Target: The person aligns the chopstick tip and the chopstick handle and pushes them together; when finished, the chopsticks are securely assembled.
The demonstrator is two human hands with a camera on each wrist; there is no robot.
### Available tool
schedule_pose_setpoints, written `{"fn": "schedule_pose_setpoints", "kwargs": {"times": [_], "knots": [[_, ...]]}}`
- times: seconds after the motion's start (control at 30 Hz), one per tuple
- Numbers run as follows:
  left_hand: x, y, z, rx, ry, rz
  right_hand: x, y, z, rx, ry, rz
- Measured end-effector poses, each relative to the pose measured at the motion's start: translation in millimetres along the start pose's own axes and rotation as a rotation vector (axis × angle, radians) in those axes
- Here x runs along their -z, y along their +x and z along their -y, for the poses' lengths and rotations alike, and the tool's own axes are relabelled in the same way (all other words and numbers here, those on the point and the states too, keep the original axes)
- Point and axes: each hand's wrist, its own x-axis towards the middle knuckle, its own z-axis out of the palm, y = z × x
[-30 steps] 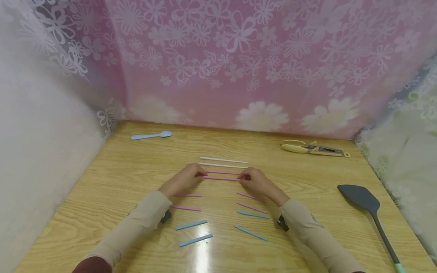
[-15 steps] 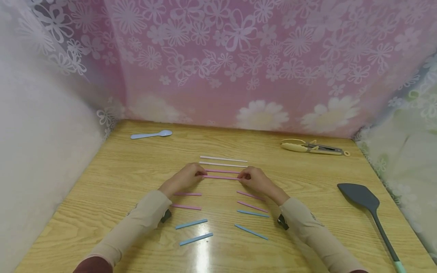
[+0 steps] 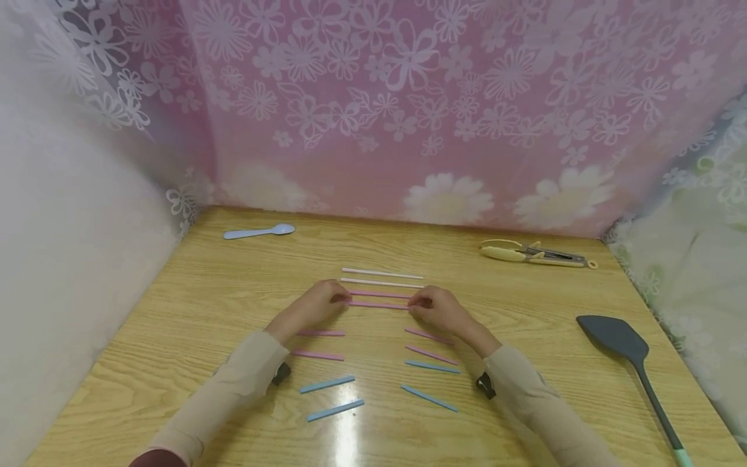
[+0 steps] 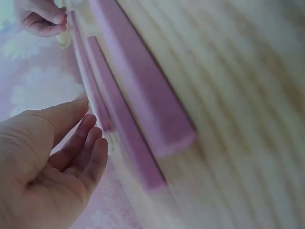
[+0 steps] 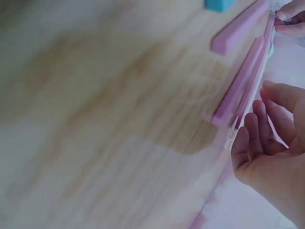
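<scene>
Two long pink sticks (image 3: 379, 305) lie parallel on the wooden table, between my hands. My left hand (image 3: 318, 303) is at their left ends, fingers loosely bent. In the left wrist view, the left thumb and fingertips (image 4: 85, 106) are right beside a pink stick's end. Across from it, my right hand (image 3: 440, 308) is at the right ends, its fingers also loosely bent. The right wrist view has the right fingertips (image 5: 257, 107) just beside the sticks, with nothing gripped. Two long white sticks (image 3: 382, 283) lie just beyond the pink pair.
Shorter pink sticks (image 3: 320, 356) and blue sticks (image 3: 335, 410) lie nearer, in left and right groups. A pale blue spoon (image 3: 259, 231) is at the back left, yellow tongs (image 3: 533, 254) at the back right. A dark spatula (image 3: 618, 340) lies on the right.
Both hands have shifted slightly outward, away from each other, with the fingertips easing back from the near pink stick's ends. The sticks stay in place.
</scene>
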Motion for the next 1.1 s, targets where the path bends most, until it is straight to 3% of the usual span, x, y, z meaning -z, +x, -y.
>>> {"fn": "schedule_pose_setpoints", "kwargs": {"times": [0.27, 0.47, 0.7, 1.1], "knots": [[4.5, -16.2, -2.6, -0.007, 0.001, -0.005, 5, -15.6, 2, 0.031, 0.009, -0.03], [4.8, -33.5, -2.3, 0.014, -0.071, 0.023, 10, -33.7, 5, -0.023, 0.026, 0.016], [3.4, -50.2, 4.5, 0.008, -0.032, 0.033, 11, -44.9, 4, -0.052, 0.019, 0.07], [4.0, -58.4, 4.3, 0.037, -0.083, 0.09, 8, -49.2, -2, -0.021, 0.014, 0.141]]}}
